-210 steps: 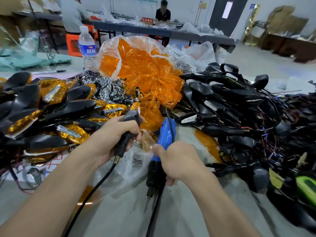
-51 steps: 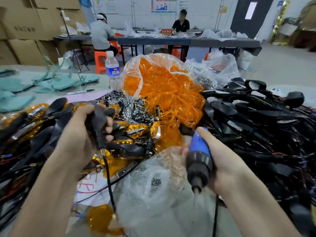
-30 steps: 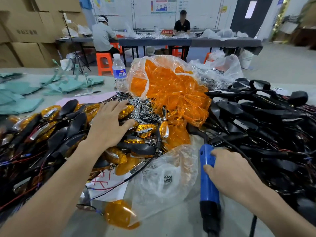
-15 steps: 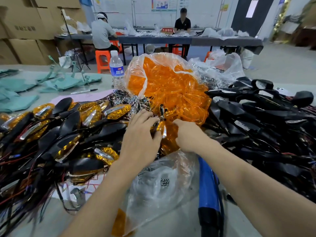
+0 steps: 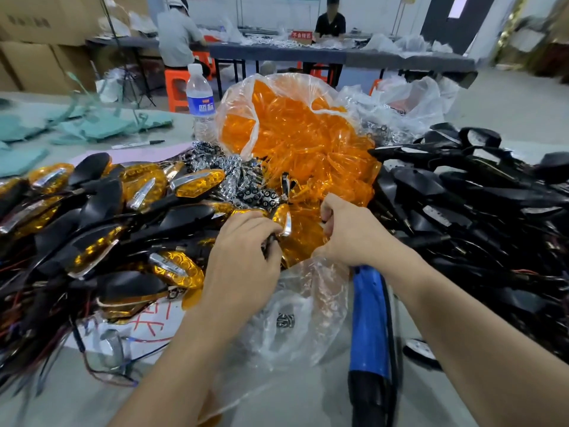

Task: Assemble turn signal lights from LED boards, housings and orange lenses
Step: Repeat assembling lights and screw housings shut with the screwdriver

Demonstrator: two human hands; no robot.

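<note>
Gripping a chrome-trimmed light at centre frame, our left hand curls tight round it; just right, our right hand has its grip curled among the orange lenses, on what we cannot tell. Yank now and tangled lenses could spill or crack.

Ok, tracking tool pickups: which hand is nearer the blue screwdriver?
Right. The right hand is just over the far end of the screwdriver; the left hand is farther left.

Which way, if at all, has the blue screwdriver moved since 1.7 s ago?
Yes. The blue screwdriver has left the right hand and come down: it now lies on the table along the clear bag's right edge.
</note>
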